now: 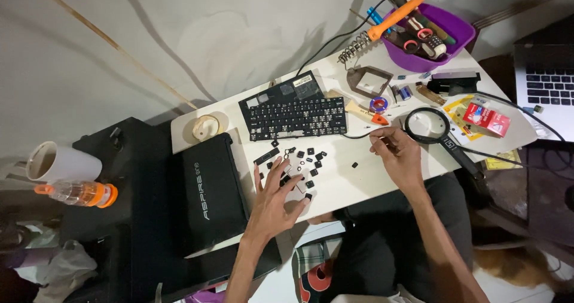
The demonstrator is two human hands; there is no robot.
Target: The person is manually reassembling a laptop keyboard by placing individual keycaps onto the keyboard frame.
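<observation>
Loose black keycaps (308, 159) lie scattered near the middle of a white table (359, 177), just below a detached black laptop keyboard (297, 115) that sits at twelve o'clock from them. The left hand (276, 200) rests flat at six o'clock of the scatter, fingers spread wide over several caps and touching them without gripping any. The right hand (399, 153), at three o'clock of the caps, has its fingertips pinched narrowly together; whether something tiny sits between them cannot be told. Just beyond it at two o'clock lies a black magnifying glass (427, 125). A closed black laptop (208, 189) lies at nine o'clock of the left hand. At the table's far right corner, around one o'clock, a purple bowl (461, 28) holds tools, with an orange-handled soldering iron (394, 17) leaning across it. A white mug (58, 162) stands far left.
</observation>
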